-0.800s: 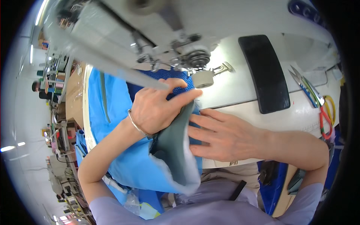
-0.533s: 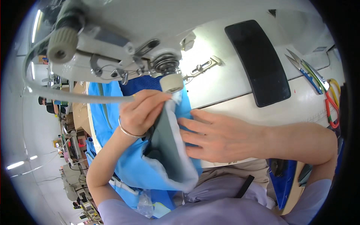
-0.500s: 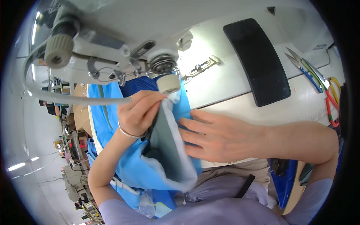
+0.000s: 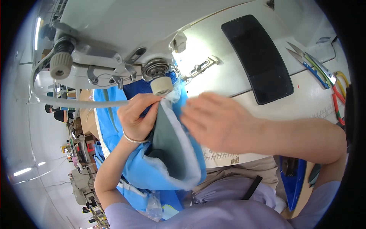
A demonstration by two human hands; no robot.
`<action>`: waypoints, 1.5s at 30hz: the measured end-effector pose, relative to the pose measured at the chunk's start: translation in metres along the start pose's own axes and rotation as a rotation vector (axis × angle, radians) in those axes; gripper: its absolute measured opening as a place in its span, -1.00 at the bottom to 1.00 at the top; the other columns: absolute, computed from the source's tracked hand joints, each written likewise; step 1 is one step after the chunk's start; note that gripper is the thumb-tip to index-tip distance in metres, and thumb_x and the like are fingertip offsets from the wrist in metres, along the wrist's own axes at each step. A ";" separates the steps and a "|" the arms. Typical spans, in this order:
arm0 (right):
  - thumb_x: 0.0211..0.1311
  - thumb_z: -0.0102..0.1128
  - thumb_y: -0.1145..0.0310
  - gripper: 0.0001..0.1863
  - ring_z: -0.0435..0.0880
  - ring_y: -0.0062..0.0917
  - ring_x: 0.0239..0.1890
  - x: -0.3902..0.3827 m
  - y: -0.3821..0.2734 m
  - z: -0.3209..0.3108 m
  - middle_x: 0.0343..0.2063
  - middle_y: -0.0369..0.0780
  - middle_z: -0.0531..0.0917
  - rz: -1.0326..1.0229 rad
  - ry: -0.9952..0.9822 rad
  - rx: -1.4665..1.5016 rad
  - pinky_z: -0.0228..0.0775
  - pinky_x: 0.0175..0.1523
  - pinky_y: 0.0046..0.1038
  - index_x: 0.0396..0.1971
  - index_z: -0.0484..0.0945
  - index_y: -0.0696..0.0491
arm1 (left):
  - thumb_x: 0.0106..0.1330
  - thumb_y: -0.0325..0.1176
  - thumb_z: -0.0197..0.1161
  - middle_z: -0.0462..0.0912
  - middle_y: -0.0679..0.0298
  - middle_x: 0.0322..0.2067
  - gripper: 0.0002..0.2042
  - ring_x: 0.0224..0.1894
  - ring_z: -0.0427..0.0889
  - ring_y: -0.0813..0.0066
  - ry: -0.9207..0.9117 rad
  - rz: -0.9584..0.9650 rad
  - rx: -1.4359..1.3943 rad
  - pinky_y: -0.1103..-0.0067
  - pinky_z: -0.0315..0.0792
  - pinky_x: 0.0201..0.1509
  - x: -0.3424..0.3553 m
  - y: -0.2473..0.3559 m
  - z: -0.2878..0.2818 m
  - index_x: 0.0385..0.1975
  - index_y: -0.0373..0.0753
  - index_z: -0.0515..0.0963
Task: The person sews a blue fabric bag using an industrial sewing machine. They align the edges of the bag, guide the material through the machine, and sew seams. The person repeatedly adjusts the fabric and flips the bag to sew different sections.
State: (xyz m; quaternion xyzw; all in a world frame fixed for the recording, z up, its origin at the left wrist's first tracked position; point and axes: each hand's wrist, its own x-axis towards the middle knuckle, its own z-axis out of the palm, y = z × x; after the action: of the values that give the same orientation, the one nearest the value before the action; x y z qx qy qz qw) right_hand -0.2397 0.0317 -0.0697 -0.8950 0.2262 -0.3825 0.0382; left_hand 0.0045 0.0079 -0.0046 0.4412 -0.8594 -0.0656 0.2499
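My left hand (image 4: 136, 118), with a bangle on its wrist, pinches the edge of a layered fabric piece just below the sewing machine's (image 4: 161, 84) head. The piece has bright blue cloth (image 4: 146, 173), a grey-green lining (image 4: 169, 147) and fluffy white padding (image 4: 187, 152) along its edge. It hangs over the table's front edge toward my lap. My right hand (image 4: 221, 122) is beside the padded edge, blurred by motion, its fingers stretched toward the cloth. Whether the fingertips touch it is unclear. The needle area is hidden behind the machine parts.
A black phone (image 4: 259, 61) lies on the machine bed, right of a metal edge guide (image 4: 202, 68). Scissors and snips with coloured handles (image 4: 324, 74) lie at the far right. A printed ruler scale (image 4: 221, 155) runs along the table's front edge. Blue mesh fabric (image 4: 137, 88) is behind my left hand.
My right hand has risen from lying on the blue cloth and moved slightly away from me. My left hand keeps its pinch. The whole view has shifted a little.
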 end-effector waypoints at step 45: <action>-0.02 0.26 0.33 -0.80 0.54 -0.38 -0.19 0.000 0.002 -0.006 -0.38 -0.21 0.58 -0.259 -0.123 0.075 0.39 -0.08 -0.40 -0.44 0.63 0.14 | 0.31 -0.49 0.30 0.61 0.12 -0.09 -0.70 -0.24 0.51 0.23 -0.242 -0.118 -0.096 0.42 0.44 -0.08 -0.004 0.027 0.000 0.04 -0.32 0.69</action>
State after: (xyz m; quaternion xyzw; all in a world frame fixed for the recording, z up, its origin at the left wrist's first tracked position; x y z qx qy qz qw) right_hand -0.2448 0.0307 -0.0662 -0.9365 0.0916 -0.3366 0.0360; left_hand -0.0129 0.0270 0.0031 0.4672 -0.8518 -0.1736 0.1611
